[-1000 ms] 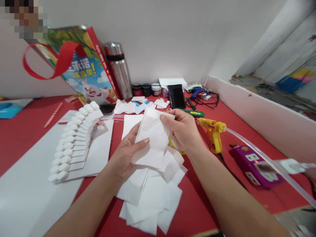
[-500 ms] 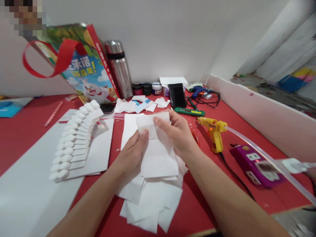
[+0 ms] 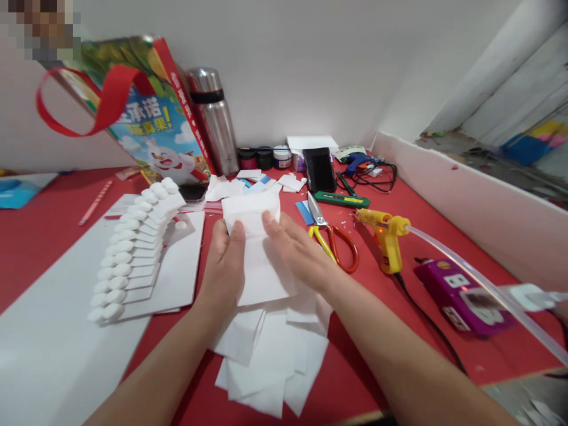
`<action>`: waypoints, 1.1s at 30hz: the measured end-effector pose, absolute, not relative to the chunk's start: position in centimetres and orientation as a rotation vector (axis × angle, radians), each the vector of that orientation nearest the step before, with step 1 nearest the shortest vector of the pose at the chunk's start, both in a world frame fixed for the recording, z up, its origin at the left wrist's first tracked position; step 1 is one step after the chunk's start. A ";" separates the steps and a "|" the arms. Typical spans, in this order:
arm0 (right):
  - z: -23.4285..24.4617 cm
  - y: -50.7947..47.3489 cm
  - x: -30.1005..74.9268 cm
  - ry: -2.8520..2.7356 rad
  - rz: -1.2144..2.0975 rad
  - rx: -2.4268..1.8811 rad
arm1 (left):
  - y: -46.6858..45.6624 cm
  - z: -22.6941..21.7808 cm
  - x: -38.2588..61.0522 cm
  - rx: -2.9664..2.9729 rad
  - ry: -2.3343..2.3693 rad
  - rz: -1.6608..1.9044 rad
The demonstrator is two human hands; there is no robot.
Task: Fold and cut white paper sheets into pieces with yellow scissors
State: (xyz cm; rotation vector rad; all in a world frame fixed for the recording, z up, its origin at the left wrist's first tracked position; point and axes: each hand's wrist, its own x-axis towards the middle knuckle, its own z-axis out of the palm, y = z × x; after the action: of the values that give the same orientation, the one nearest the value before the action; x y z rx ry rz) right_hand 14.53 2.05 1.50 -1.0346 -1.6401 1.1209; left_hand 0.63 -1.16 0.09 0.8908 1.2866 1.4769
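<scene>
A white rectangular piece (image 3: 264,272), paper or thin cloth, is held up between both hands, its far end folded over. My left hand (image 3: 225,257) grips its left edge, thumb on top. On the right side my right hand (image 3: 299,248) holds it, thumb pressed on the fold and fingers partly hidden. Beneath lie several loose white sheets (image 3: 266,373), overlapping on the red table (image 3: 355,378). Scissors (image 3: 331,236) with red and yellow handles rest just beyond my right hand.
White tabs with round ends (image 3: 133,254) stand fanned on a white board at left. A yellow glue gun (image 3: 386,236), purple power strip (image 3: 461,296) and green cutter (image 3: 341,200) lie right. A steel flask (image 3: 215,130), gift bag (image 3: 164,136) and paper scraps (image 3: 226,188) are behind.
Both hands have moved left with the white piece, and the right hand's grip has shifted lower along its edge. The scissors, mostly covered before, now show.
</scene>
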 end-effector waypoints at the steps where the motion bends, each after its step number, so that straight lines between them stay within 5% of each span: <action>1: 1.5 1.8 14.4 -1.669 1.108 -1.045 | -1.2 0.1 0.8 0.910 1.260 1.491; 11: 0.8 2.6 13.9 -1.230 1.426 -0.912 | -0.8 0.8 -0.1 0.600 0.834 1.189; 18: 3.2 2.1 16.3 -1.701 0.971 -0.902 | 0.9 0.9 -2.6 0.520 0.735 1.238; 25: 3.7 0.4 16.2 -2.642 0.998 -0.355 | 1.3 1.1 -4.0 0.530 0.664 1.383; 33: 3.0 0.6 15.9 -2.245 1.036 -0.624 | 1.4 0.9 -4.0 0.445 0.692 1.325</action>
State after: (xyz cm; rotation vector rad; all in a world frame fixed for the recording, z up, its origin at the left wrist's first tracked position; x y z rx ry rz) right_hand 15.87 0.65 3.00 -0.6243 -2.2452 1.0360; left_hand -4.00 1.37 0.89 0.4455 0.6922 1.3251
